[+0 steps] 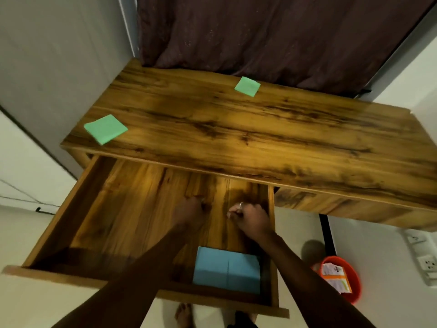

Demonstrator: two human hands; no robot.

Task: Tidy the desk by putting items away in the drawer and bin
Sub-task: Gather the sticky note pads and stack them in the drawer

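My right hand [250, 216] is in the open drawer [71, 214], fingers curled tight with nothing showing in them. My left hand [189, 209] just beside it is too blurred to tell. The blue note pads [227, 271] lie back by my wrists. On the desk [283, 138], the near green pad [105, 129] and the far green pad [247, 86] sit well beyond my fingertips. The red bin [354, 282] stands right of my right hand.
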